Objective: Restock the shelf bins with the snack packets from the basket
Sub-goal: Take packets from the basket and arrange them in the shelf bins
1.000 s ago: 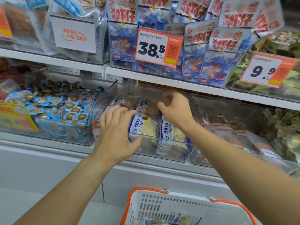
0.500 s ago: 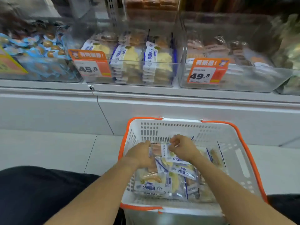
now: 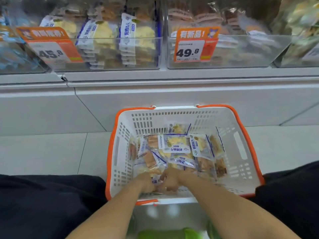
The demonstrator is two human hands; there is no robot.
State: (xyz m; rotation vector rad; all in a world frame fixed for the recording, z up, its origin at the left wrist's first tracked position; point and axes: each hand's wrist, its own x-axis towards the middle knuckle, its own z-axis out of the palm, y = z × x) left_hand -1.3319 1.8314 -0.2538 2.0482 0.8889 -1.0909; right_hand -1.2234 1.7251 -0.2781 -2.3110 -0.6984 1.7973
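This is a shop, a self-service snack aisle. Across the top of the frame runs a white shelf (image 3: pixel 172 75) carrying clear plastic bins (image 3: pixel 224 54) packed with small wrapped snacks. Orange price tags hang on the bin fronts: one at upper left reads 45.8 (image 3: pixel 50 49), another at upper centre reads 49.8 (image 3: pixel 195 46), each with printed Chinese characters. Below the shelf a plain white base panel (image 3: pixel 172 104) meets a pale tiled floor (image 3: pixel 51 152). In the lower centre sits a white plastic shopping basket (image 3: pixel 241 147) with orange handles, holding loose snack packets (image 3: pixel 177 147) like those in the upper-left bin.
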